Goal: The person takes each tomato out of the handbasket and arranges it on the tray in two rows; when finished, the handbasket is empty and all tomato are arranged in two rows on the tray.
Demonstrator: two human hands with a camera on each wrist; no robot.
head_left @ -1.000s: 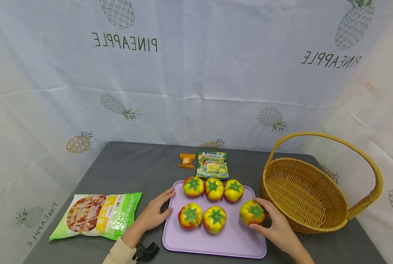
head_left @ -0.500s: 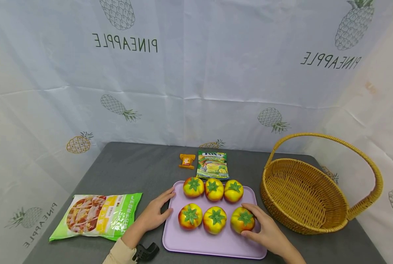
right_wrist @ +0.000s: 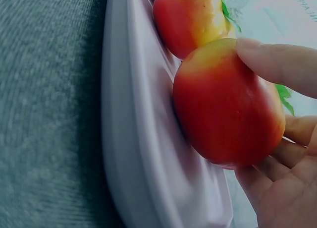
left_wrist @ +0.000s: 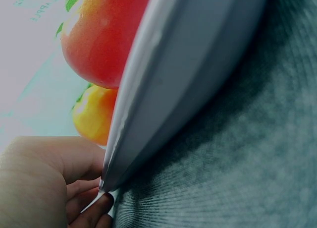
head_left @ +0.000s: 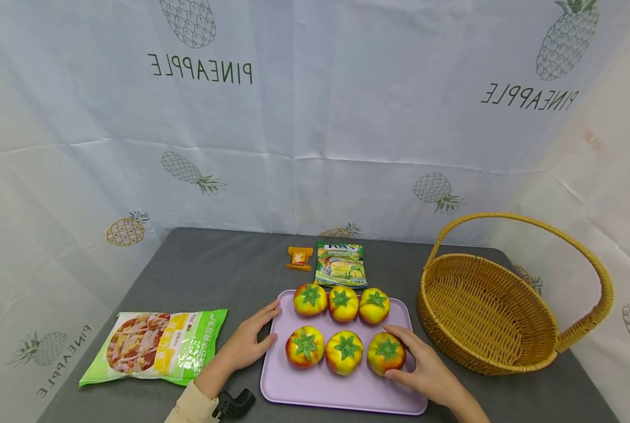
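A lilac tray (head_left: 341,395) carries several red-and-yellow persimmons with green star-shaped leaves, in two rows. My right hand (head_left: 424,371) holds the front row's rightmost persimmon (head_left: 384,355) from its right side, thumb towards me and fingers behind. In the right wrist view this persimmon (right_wrist: 225,109) sits low over the tray, close to its neighbour (right_wrist: 185,20). My left hand (head_left: 246,342) grips the tray's left edge. The left wrist view has its thumb at the rim (left_wrist: 111,153) and the other fingers partly hidden at the edge. The middle front persimmon (head_left: 344,352) is beside the held one.
To the right stands a wicker basket (head_left: 431,311) with a tall handle. A green food bag (head_left: 198,346) lies at the left. Behind the tray are a green FOX'S packet (head_left: 340,264) and a small orange packet (head_left: 299,257). Pineapple-print cloth hangs around the dark table (head_left: 230,258).
My right hand has moved left across the tray with the persimmon, bringing it up beside the middle front one. The left hand and the tray have stayed put.
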